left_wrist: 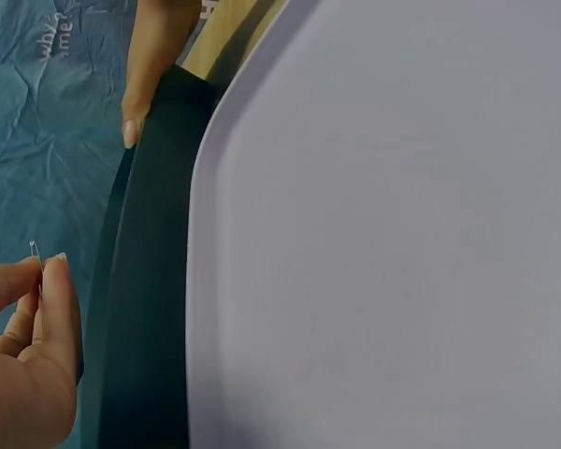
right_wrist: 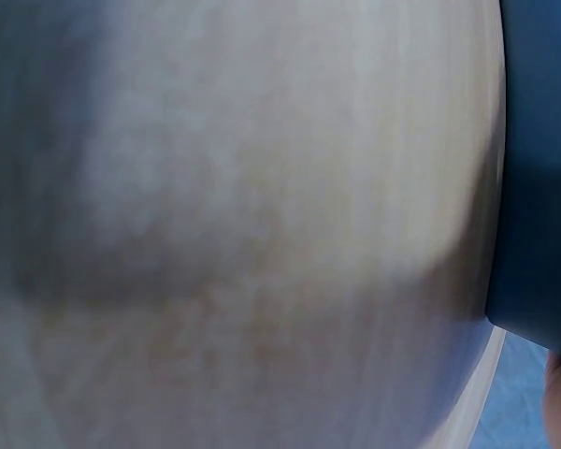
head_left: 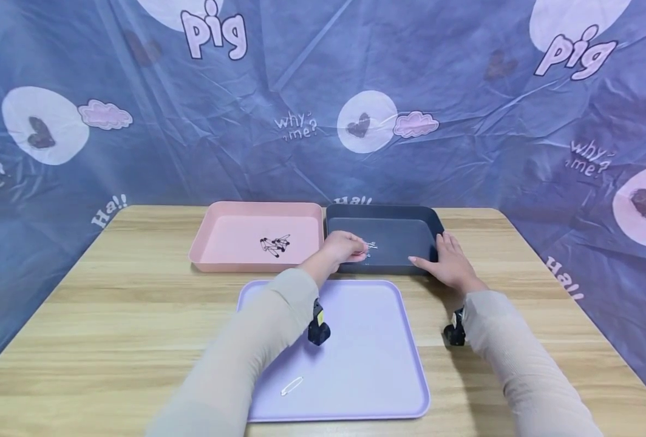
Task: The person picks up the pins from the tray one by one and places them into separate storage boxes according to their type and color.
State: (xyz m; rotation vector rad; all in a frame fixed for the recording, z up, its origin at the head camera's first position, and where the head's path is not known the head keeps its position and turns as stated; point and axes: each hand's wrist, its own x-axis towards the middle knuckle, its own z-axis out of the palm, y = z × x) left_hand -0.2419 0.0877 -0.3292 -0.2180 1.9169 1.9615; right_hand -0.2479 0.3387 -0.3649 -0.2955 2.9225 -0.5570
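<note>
My left hand [head_left: 342,247] is over the front left part of the dark grey tray [head_left: 405,267]. Its thumb and fingertips pinch a slim silver safety pin [left_wrist: 35,251], whose head sticks up past the fingers in the left wrist view. Small silver pins [head_left: 373,245] show in the dark tray beside those fingertips. At the tray's front right corner rests my right hand [head_left: 454,264], thumb spread along the front rim and fingers extended against the right wall. One white safety pin [head_left: 292,386] lies on the lilac tray [head_left: 372,364], near its front left.
A pink tray [head_left: 235,255] stands left of the dark one, holding a small heap of black safety pins [head_left: 275,244]. The lilac tray lies in front of both on the wooden table [head_left: 110,315]. A patterned blue cloth [head_left: 312,73] hangs behind the table.
</note>
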